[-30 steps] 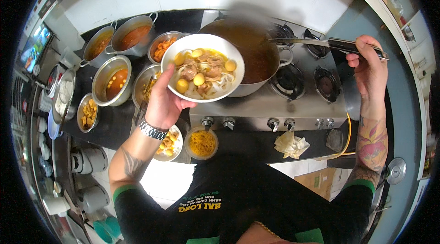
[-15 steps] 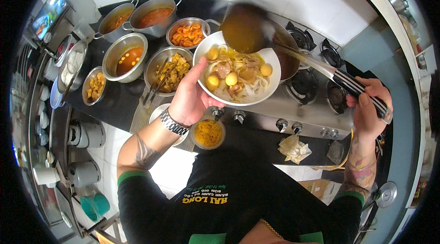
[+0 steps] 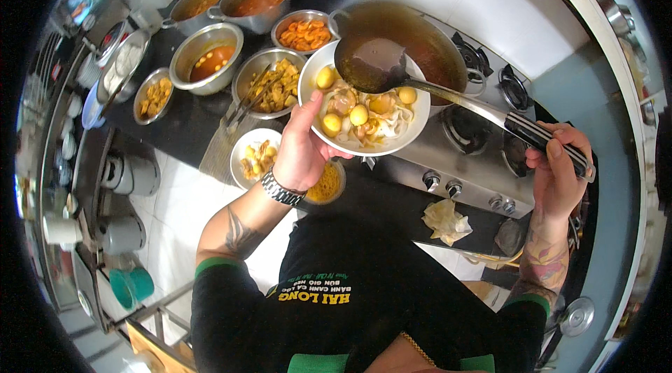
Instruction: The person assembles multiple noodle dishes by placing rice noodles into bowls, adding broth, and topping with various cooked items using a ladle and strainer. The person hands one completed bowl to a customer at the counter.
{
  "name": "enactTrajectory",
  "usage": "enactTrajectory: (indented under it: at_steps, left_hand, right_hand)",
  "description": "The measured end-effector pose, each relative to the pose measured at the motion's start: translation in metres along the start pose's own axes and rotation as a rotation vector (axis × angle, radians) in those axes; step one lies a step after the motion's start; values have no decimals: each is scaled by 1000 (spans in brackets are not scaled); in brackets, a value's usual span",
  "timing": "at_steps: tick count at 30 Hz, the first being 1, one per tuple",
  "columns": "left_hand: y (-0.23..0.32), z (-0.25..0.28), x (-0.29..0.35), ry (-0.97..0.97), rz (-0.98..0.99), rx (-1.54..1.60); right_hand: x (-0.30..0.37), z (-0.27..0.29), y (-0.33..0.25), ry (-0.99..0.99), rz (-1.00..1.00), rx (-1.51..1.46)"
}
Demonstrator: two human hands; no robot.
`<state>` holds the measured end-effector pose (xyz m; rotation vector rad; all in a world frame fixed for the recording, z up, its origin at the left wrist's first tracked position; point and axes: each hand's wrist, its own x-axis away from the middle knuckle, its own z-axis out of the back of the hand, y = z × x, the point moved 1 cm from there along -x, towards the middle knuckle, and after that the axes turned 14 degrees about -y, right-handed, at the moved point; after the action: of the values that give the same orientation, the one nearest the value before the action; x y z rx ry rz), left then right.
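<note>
My left hand (image 3: 301, 149) grips a white bowl (image 3: 371, 150) by its near left side, thumb over the rim. Flat white noodles (image 3: 396, 123), pieces of meat and several small yellowish eggs (image 3: 359, 116) lie in it. My right hand (image 3: 563, 166) is closed around the black striped handle of a large metal ladle (image 3: 458, 97). The ladle's cup, with dark broth (image 3: 378, 56) in it, hangs over the bowl's far rim and hides that part. Just behind is a big pot of dark broth (image 3: 441, 47) on the stove.
Left of the bowl stand pans of orange pieces (image 3: 304, 35), yellow chunks (image 3: 280, 89) with tongs, and red sauce (image 3: 210, 72). Nearer me are another white bowl (image 3: 241, 180) with eggs and a tub of yellow shreds (image 3: 325, 185). A crumpled cloth (image 3: 446, 222) lies before the stove knobs.
The ladle's cup, blurred by motion before, now shows more clearly, lower over the bowl's far side. The view has shifted slightly, uncovering more of the second white bowl. Both hands keep their holds.
</note>
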<state>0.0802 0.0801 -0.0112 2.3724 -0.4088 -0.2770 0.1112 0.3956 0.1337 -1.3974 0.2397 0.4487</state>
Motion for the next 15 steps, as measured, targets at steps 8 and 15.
enactTrajectory:
  at_steps: [8,15]
  left_hand:
    - [-27,4,72,402,-267,39]
    - [-11,68,152,611,-388,57]
  right_hand:
    - [-3,-25,27,-205,40,-133]
    - [24,-69,61,-154,-33,-296]
